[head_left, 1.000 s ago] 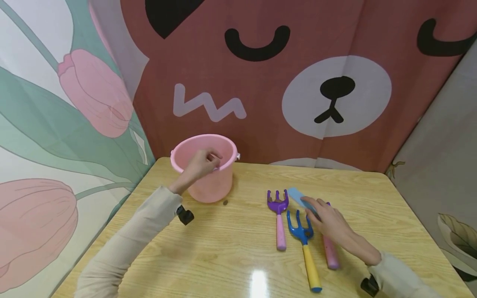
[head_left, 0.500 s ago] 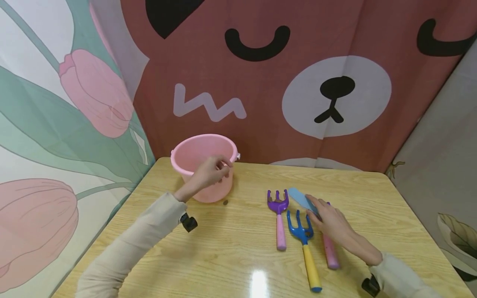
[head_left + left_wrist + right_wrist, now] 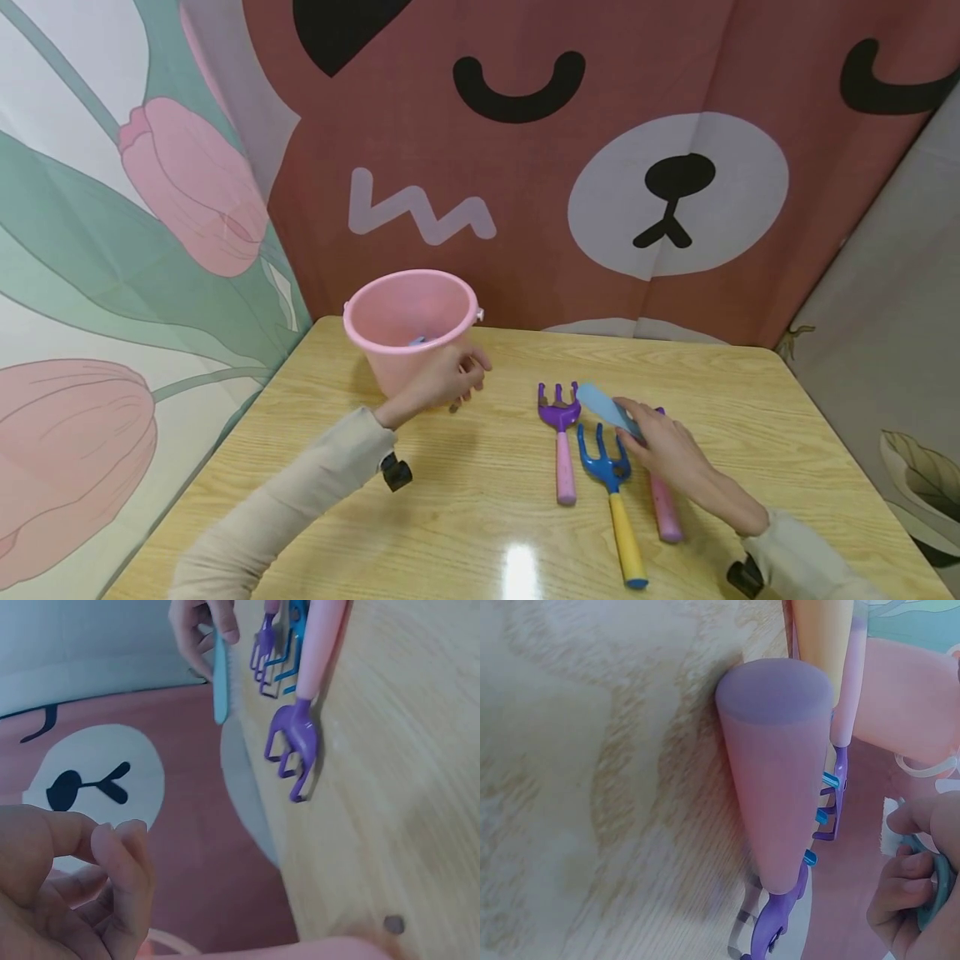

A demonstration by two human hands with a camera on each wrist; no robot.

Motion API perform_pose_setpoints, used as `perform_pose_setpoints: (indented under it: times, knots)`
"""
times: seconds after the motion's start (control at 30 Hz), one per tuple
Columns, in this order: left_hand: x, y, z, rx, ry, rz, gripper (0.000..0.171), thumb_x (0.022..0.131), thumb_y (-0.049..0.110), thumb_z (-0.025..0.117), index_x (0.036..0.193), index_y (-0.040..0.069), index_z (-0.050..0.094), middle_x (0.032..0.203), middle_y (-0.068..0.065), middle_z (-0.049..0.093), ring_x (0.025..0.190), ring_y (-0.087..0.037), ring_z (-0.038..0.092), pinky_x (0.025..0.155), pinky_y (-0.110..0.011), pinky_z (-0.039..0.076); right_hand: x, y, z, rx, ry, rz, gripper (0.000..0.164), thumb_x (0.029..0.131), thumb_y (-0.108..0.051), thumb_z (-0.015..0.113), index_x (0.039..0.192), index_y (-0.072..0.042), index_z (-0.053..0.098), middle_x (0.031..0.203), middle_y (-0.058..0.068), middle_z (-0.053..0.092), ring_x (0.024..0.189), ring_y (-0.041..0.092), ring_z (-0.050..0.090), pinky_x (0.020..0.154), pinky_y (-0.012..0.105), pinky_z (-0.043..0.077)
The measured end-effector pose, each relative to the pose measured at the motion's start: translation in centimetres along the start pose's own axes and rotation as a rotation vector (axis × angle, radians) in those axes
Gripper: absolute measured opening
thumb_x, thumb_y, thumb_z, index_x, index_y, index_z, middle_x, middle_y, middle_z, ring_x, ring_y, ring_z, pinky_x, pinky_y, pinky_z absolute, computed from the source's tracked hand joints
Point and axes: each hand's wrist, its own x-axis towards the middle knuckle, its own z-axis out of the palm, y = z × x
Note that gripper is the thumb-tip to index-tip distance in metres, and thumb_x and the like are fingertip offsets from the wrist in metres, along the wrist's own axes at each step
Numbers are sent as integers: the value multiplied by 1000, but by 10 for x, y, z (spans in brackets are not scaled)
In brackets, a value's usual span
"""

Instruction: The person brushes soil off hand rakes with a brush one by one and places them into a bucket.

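Note:
My left hand is in front of the pink bucket, overlapping its front wall in the head view. Its fingers are loosely curled, with nothing visible in them. A small bluish thing shows inside the bucket. At the right, my right hand grips a light blue brush; pale bristles show along one side in the left wrist view. Beside it lie a purple hand fork with a pink handle and a blue fork with a yellow handle. Another pink-handled purple fork is partly hidden under my right hand.
A small dark bit lies on the wooden table near the bucket. A brown curtain with a bear face hangs behind the table's back edge. A flower-patterned curtain hangs at the left.
My left hand has come out from over the bucket, moving right and toward me. The bluish thing inside the bucket is now uncovered. The brush has shifted slightly; my right hand has hardly moved.

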Motion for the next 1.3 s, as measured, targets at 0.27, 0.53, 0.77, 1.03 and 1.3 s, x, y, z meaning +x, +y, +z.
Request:
perform_pose_setpoints:
  times: [0.27,0.53,0.77,1.03,1.3]
  knots:
    - [1,-6,14,60,1,-11,12,97,1,56,104,-1,66,72,-9,64,51,-19,58,42,-28,47,1,1,1,1,-13,16,46,89,-10,71,131,1,55,109,18,66,68,16,51,47,26,39]
    - [6,-14,31,25,-26,-39,14,94,-2,55,103,-3,65,70,-8,63,52,-16,58,49,-32,55,1,0,2,8,-20,25,46,89,-9,72,131,0,55,105,16,66,60,11,46,42,25,33]
    - [7,-22,52,7,-89,-72,13,96,0,53,105,-2,63,80,-21,65,60,-31,64,57,-44,58,1,1,3,6,-18,30,45,89,-10,71,131,-1,55,103,14,66,60,11,46,42,25,33]
    - [9,-31,75,35,-115,-139,18,97,4,57,113,-4,61,83,-17,66,63,-29,67,59,-40,59,1,-1,3,4,-32,38,46,90,-11,71,132,-1,55,104,15,65,58,10,44,42,25,32]
    - [8,-36,91,-88,-112,-147,18,97,4,58,109,-9,61,87,-22,67,69,-38,69,59,-41,59,2,0,4,6,-23,24,46,90,-10,71,132,-1,55,106,17,66,61,12,47,42,25,34]
